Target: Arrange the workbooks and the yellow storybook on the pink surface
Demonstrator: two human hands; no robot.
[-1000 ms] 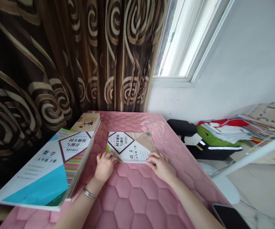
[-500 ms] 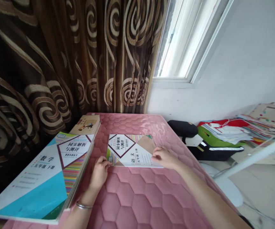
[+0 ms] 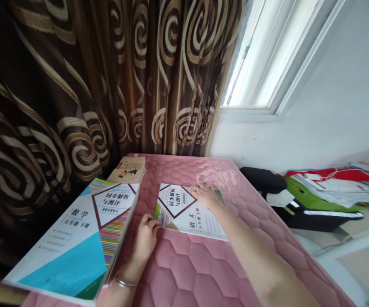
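Note:
A thin workbook (image 3: pixel 184 213) with a diamond title panel lies flat on the pink quilted table (image 3: pixel 197 273). My left hand (image 3: pixel 146 241), a bracelet on its wrist, pinches the book's near left corner between curled fingers. My right hand (image 3: pixel 207 197) rests flat on the book's far right part, fingers stretched toward its top edge, and my forearm crosses the cover.
A stack of workbooks (image 3: pixel 79 238) with a blue and white cover sits at the table's left, a smaller tan book (image 3: pixel 127 169) behind it. A brown swirl curtain (image 3: pixel 91 85) hangs behind. To the right lie a black object (image 3: pixel 261 181) and piled papers (image 3: pixel 331 187).
My right hand slid from the book's near right corner up along its right side to the far edge. The left hand kept the near left corner. The view shifted slightly.

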